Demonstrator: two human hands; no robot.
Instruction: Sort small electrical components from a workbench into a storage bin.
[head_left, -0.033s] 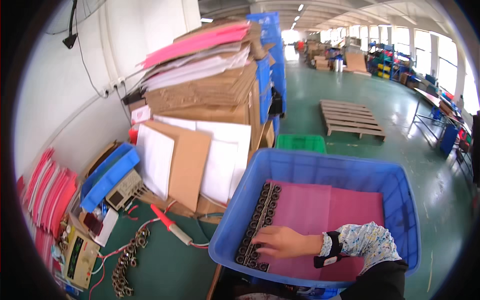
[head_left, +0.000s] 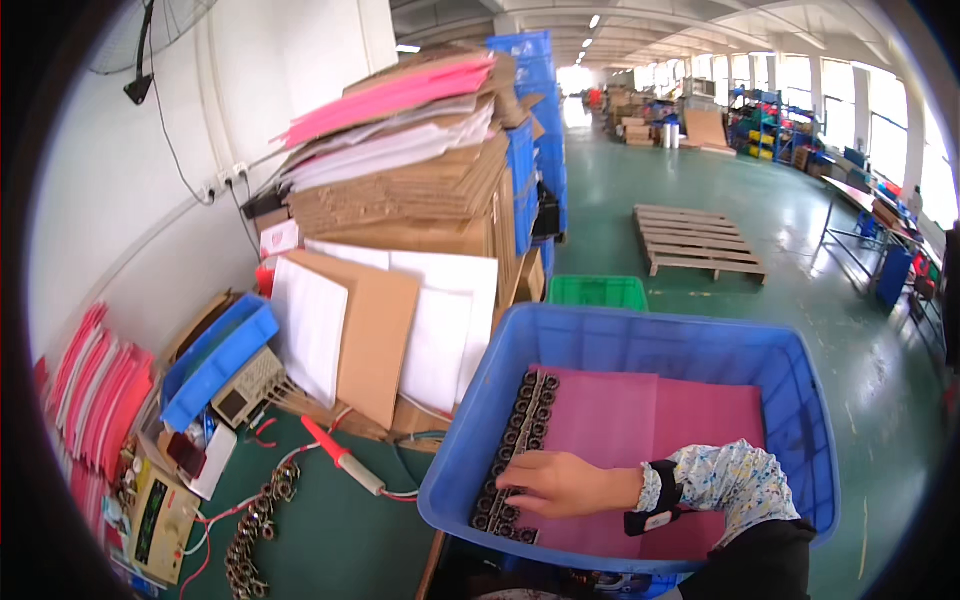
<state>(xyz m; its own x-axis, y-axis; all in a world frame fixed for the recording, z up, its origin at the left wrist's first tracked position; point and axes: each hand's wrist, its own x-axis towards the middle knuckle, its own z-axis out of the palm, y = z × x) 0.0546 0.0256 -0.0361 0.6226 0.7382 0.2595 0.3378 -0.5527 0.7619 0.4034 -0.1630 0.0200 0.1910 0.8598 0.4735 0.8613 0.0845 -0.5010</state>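
Observation:
My right hand (head_left: 565,482) reaches into a blue plastic bin (head_left: 660,322) from the lower right. Its fingers are bent down over a double row of black ring-shaped parts (head_left: 527,407) along the bin's left side. Thumb and fingertips close on one of these parts, mostly hidden below them. Pink sheets (head_left: 610,410) line the bin under the hand and beside the row. A patterned sleeve and a dark strap cover my right wrist. My left hand is out of the picture.
Left of the bin, a green bench top (head_left: 330,540) carries a string of metal parts (head_left: 250,535), a red-and-white probe (head_left: 340,455) and a beige meter (head_left: 160,525). Stacked cardboard (head_left: 400,200) rises behind. A green crate (head_left: 598,292) and wooden pallet (head_left: 697,242) are beyond the bin.
The whole view has shifted slightly. My right hand stays at the row of black parts, its fingertips a little farther left.

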